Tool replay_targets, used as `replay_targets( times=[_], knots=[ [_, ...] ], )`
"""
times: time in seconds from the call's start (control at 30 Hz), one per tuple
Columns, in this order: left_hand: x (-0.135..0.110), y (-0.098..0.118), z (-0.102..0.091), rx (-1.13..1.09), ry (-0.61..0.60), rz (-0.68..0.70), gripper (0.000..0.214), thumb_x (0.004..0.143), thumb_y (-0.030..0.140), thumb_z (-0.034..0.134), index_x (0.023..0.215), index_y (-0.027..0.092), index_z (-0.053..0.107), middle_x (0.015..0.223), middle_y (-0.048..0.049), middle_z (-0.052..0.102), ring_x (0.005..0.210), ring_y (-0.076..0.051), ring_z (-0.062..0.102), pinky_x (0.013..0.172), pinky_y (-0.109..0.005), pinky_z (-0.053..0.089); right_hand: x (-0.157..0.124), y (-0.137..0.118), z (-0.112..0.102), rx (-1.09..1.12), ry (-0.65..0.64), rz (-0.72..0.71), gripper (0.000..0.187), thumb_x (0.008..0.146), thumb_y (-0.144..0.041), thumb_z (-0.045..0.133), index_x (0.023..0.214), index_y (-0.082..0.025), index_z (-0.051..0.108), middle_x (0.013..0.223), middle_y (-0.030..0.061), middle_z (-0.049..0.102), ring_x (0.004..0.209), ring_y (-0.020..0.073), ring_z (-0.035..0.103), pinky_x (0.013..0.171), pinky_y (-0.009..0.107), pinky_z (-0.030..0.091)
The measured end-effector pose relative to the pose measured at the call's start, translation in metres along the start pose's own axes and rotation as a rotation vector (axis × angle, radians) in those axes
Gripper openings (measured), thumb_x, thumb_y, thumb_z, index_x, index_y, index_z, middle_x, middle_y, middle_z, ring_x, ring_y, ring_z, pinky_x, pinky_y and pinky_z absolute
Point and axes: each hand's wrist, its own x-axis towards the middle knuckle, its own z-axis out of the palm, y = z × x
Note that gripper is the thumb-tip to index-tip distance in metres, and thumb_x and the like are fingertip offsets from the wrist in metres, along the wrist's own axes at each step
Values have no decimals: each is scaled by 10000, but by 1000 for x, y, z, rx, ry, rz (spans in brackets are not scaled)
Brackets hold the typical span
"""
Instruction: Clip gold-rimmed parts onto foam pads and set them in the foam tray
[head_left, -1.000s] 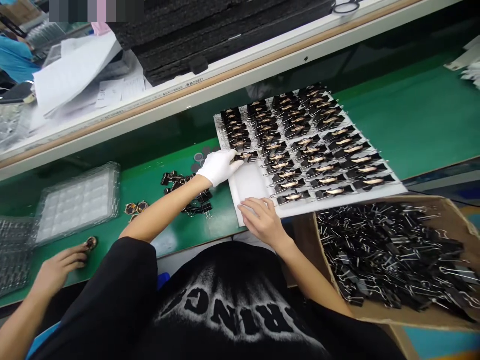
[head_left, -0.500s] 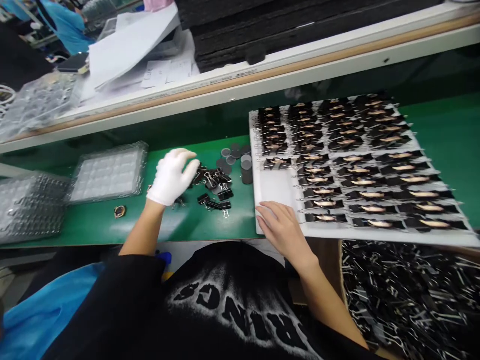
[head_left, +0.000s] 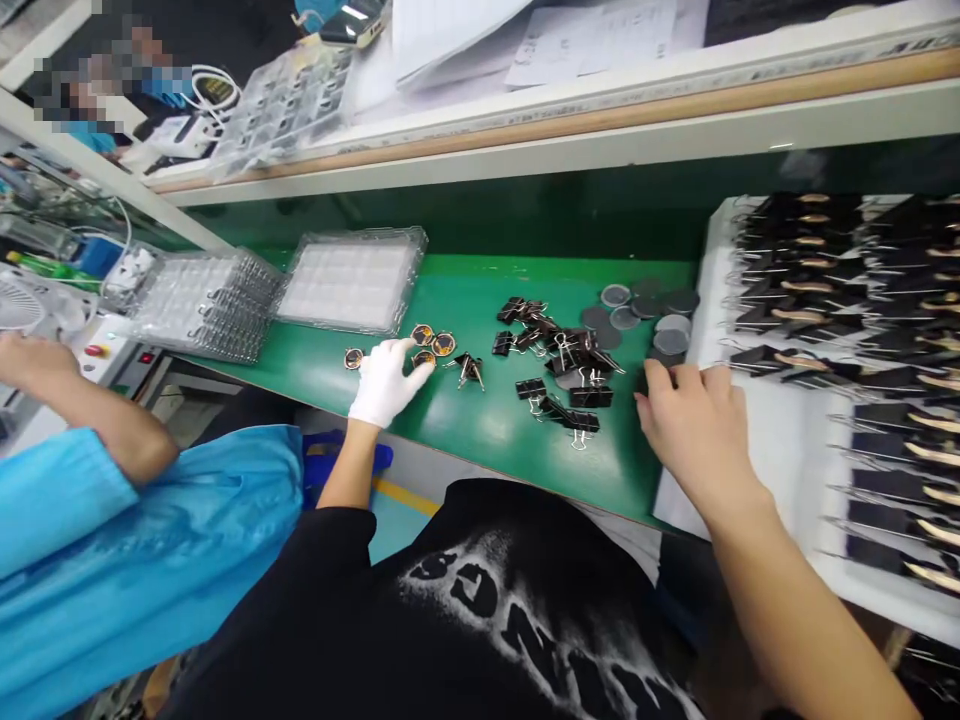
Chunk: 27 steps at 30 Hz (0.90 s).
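Note:
My left hand (head_left: 388, 382), in a white glove, hovers over the green bench with thumb and fingers apart. Its fingertips are at a small group of round, gold-rimmed watch-like pieces (head_left: 444, 344). Another round piece (head_left: 353, 357) lies left of the glove. My bare right hand (head_left: 697, 430) rests at the white tray's left edge (head_left: 712, 260), fingers spread and slightly bent. Just beyond its fingertips lie several dark and clear discs (head_left: 671, 335). Between my hands is a loose pile of black binder clips (head_left: 562, 350); one binder clip (head_left: 469, 369) lies nearer the glove.
Rows of binder clips (head_left: 810, 260) clamping edge-on pieces fill much of the tray. A clear compartment tray (head_left: 352, 280) and stacked clear trays (head_left: 210, 300) stand left. A shelf edge (head_left: 525, 150) crosses behind. A co-worker's arm (head_left: 97, 400) and blue clothing are close at left.
The view has swung left, bringing the co-worker into sight. My left hand has moved from beside the clips to the round pieces. My right hand stays at the tray's edge, now nearer the discs.

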Motion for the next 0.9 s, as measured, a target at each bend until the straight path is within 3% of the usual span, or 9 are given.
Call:
replay_targets(
  times=[0.07, 0.17, 0.37, 0.47, 0.57, 0.63, 0.73, 0.83, 0.9],
  knots=[
    [-3, 4, 6, 34, -93, -14, 638, 897, 544, 704, 1412, 186, 583, 1370, -159, 658, 1264, -355, 605, 1065, -468, 468, -2, -1, 2, 1, 9, 3, 294, 1013, -236, 454, 1138, -104, 685, 1044, 229, 672, 985, 389, 541, 689, 420, 321],
    [-2, 5, 14, -39, -123, -34, 561, 922, 452, 692, 1400, 180, 576, 1327, -153, 680, 1228, -328, 642, 1042, -437, 497, -4, 0, 3, 15, 25, 15, 255, 1000, -239, 484, 1110, -130, 686, 1169, 220, 676, 1024, 390, 537, 707, 416, 307],
    [-13, 11, 19, -314, 105, -12, 636, 877, 412, 746, 1416, 181, 500, 1241, -121, 714, 1040, -235, 732, 984, -376, 577, -7, 2, -1, 54, 30, 21, 309, 1008, -214, 483, 1265, -120, 625, 1050, 180, 734, 1022, 363, 540, 752, 437, 303],
    [-22, 35, 10, -458, 239, 66, 674, 877, 463, 752, 1422, 183, 471, 1216, -111, 718, 961, -206, 736, 946, -375, 609, -5, 3, -3, 102, 1, 25, 311, 985, -235, 532, 1261, -130, 630, 1125, 190, 737, 1048, 372, 547, 777, 438, 326],
    [-28, 73, 0, -511, 222, 228, 669, 883, 515, 751, 1412, 197, 492, 1211, -114, 717, 979, -213, 734, 973, -405, 611, -1, 5, -4, 185, -46, 45, 320, 946, -240, 591, 1240, -127, 644, 1130, 201, 737, 1088, 398, 567, 828, 468, 378],
    [-30, 102, -2, -570, 150, 329, 674, 890, 529, 747, 1419, 199, 490, 1209, -118, 714, 978, -210, 739, 961, -404, 623, -1, 6, -6, 331, -4, 78, 342, 921, -255, 627, 1240, -134, 650, 1129, 191, 740, 1104, 394, 600, 885, 508, 417],
    [-28, 141, 4, -700, 50, 490, 677, 912, 502, 740, 1450, 195, 467, 1235, -125, 705, 1010, -207, 745, 932, -372, 638, -7, 4, -16, 796, 147, 199, 362, 917, -321, 655, 1249, -176, 657, 1160, 143, 743, 1058, 312, 682, 919, 480, 503],
    [-23, 170, 13, -743, -14, 608, 695, 918, 447, 749, 1486, 205, 429, 1279, -129, 694, 1129, -238, 730, 972, -384, 630, -21, -4, -31, 1312, 179, 363, 305, 987, -413, 590, 1188, -214, 704, 1062, 82, 760, 870, 219, 725, 780, 378, 563],
    [-19, 183, 16, -740, -25, 655, 723, 912, 436, 759, 1501, 214, 404, 1288, -126, 694, 1168, -257, 720, 978, -402, 630, -32, -13, -41, 1448, 161, 418, 310, 1021, -440, 552, 1134, -224, 743, 1020, 65, 763, 763, 183, 704, 687, 336, 544]
  ],
)
